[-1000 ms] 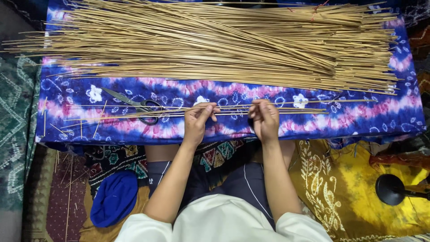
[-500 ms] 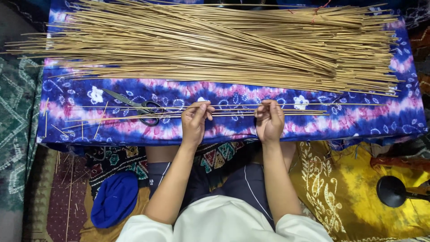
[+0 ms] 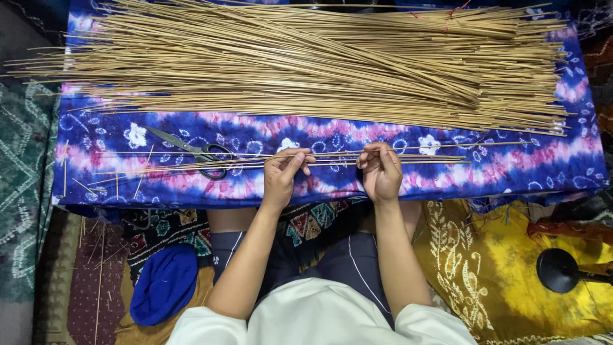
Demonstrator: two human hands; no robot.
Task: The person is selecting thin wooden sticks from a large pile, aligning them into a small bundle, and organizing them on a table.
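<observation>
Fingers of the left hand [image 3: 281, 177] and the right hand [image 3: 381, 171] are pinched narrow on a few thin sticks [image 3: 332, 156], held level between them just above the purple tie-dye cloth [image 3: 498, 169]. Beyond the fingertips lies the big pile of sticks [image 3: 306, 61]. Just left of the left fingers rest black-handled scissors [image 3: 195, 152], touching the loose sticks.
</observation>
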